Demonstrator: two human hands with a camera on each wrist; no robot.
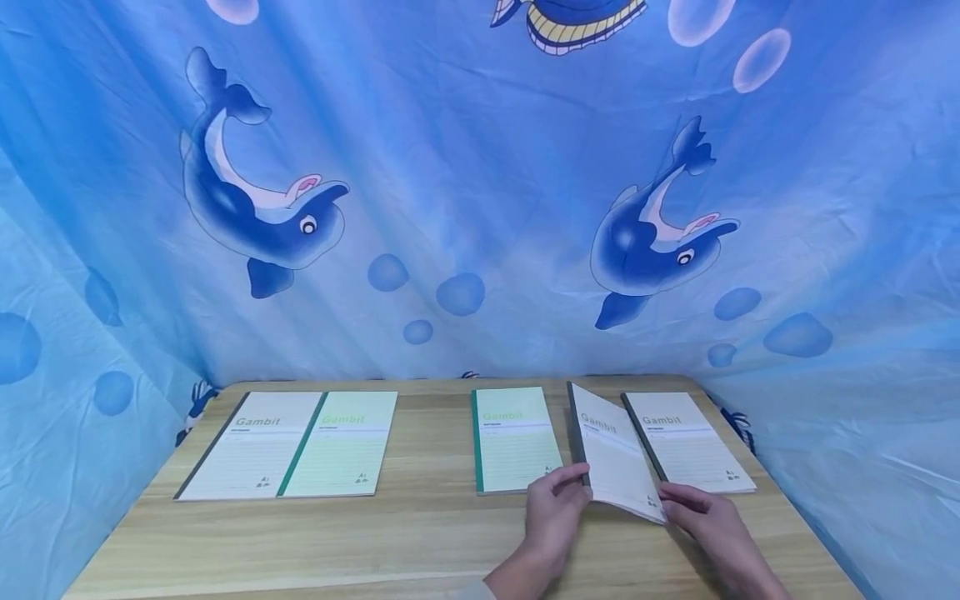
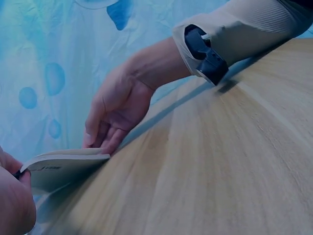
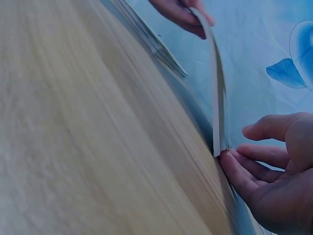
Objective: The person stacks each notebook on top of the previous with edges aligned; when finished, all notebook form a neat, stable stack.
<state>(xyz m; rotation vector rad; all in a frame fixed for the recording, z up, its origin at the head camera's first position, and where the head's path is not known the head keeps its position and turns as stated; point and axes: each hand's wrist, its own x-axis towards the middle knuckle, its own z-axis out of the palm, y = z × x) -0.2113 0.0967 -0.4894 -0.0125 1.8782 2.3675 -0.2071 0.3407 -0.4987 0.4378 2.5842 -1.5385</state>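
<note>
A grey-spined notebook (image 1: 611, 446) with a pale cover marked Gambit is tilted, its spine side raised off the table. My left hand (image 1: 555, 508) pinches the lower end of the spine between thumb and fingers. At the lower right corner of the same notebook, my right hand (image 1: 708, 525) holds the edge with its fingertips. In the right wrist view the notebook (image 3: 218, 98) appears edge-on, with the right hand (image 3: 279, 171) at its lower end. The left wrist view shows its underside (image 2: 63, 174) with small print.
A green-spined notebook (image 1: 517, 446) lies left of the tilted one, a dark-spined notebook (image 1: 693, 446) right of it. Farther left, another dark-spined notebook (image 1: 251, 450) and a green-spined notebook (image 1: 341, 450) lie side by side. A blue dolphin-printed curtain (image 1: 465, 167) hangs behind the wooden table (image 1: 360, 550).
</note>
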